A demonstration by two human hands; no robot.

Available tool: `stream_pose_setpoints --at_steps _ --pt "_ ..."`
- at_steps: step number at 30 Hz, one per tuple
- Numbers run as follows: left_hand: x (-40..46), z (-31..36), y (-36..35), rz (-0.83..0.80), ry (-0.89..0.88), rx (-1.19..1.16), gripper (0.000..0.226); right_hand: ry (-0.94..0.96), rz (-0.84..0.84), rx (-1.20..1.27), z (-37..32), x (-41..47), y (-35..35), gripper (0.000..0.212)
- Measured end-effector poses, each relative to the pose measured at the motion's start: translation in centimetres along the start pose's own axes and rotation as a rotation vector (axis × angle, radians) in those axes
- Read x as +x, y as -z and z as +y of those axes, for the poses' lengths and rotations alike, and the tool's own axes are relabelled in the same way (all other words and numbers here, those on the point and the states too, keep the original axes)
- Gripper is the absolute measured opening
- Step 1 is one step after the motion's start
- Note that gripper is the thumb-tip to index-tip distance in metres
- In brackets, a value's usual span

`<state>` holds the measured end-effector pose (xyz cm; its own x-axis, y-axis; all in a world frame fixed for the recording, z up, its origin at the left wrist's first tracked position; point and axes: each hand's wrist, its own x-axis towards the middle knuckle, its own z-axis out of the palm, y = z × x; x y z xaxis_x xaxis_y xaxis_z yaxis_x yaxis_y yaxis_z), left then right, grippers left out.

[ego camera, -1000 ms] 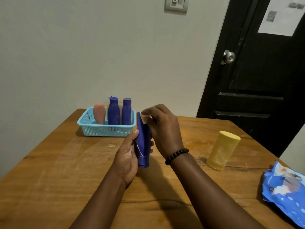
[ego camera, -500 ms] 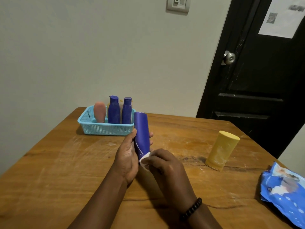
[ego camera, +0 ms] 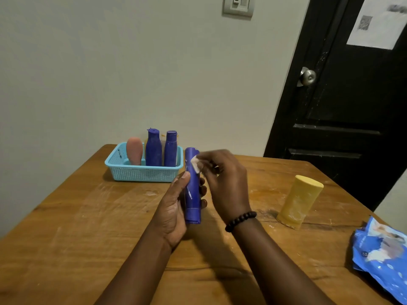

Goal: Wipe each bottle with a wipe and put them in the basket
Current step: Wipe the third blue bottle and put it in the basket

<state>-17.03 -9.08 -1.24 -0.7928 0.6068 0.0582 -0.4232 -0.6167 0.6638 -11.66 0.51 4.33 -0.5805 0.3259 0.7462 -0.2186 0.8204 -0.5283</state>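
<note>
My left hand point(ego camera: 174, 208) grips a blue bottle point(ego camera: 192, 190) upright over the middle of the wooden table point(ego camera: 66, 227). My right hand point(ego camera: 224, 183) pinches a small white wipe point(ego camera: 195, 164) against the upper part of that bottle. A light blue basket point(ego camera: 141, 172) stands at the far left of the table and holds a pink bottle point(ego camera: 134, 150) and two blue bottles point(ego camera: 153, 148). A yellow bottle point(ego camera: 298, 201) stands tilted on the table to the right.
A blue pack of wipes point(ego camera: 383, 254) lies at the table's right edge. A black door point(ego camera: 352, 106) with a metal knob stands behind the table on the right, and a pale wall is behind the basket.
My right hand has slid the wipe from the bottle's lower end up to its top. My left hand still holds the bottle in the same place.
</note>
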Motion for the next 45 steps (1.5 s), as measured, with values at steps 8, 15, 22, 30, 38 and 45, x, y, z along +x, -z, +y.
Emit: stream_pose_setpoints --at_steps 8,15,22,30,38,45 --pt "0.4 -0.3 0.4 -0.027 0.073 -0.019 0.045 -0.057 0.009 0.023 -0.4 2.6 1.3 0.020" --pt "0.4 -0.2 0.3 0.051 -0.062 0.139 0.036 0.067 -0.152 -0.144 -0.6 2.6 0.5 0.021" --pt "0.3 -0.4 0.0 0.108 -0.072 0.072 0.026 0.083 -0.178 -0.064 0.0 -4.1 0.8 0.028" --pt "0.7 0.1 0.1 0.139 -0.106 0.092 0.024 -0.082 -0.257 0.165 -0.4 -6.2 1.9 0.020" --pt "0.4 -0.3 0.0 0.055 -0.126 0.082 0.033 0.032 -0.076 -0.093 -0.1 0.4 0.6 0.019" --pt "0.1 -0.3 -0.1 0.085 -0.072 0.023 0.044 0.065 -0.175 -0.060 0.0 -6.1 0.1 0.030"
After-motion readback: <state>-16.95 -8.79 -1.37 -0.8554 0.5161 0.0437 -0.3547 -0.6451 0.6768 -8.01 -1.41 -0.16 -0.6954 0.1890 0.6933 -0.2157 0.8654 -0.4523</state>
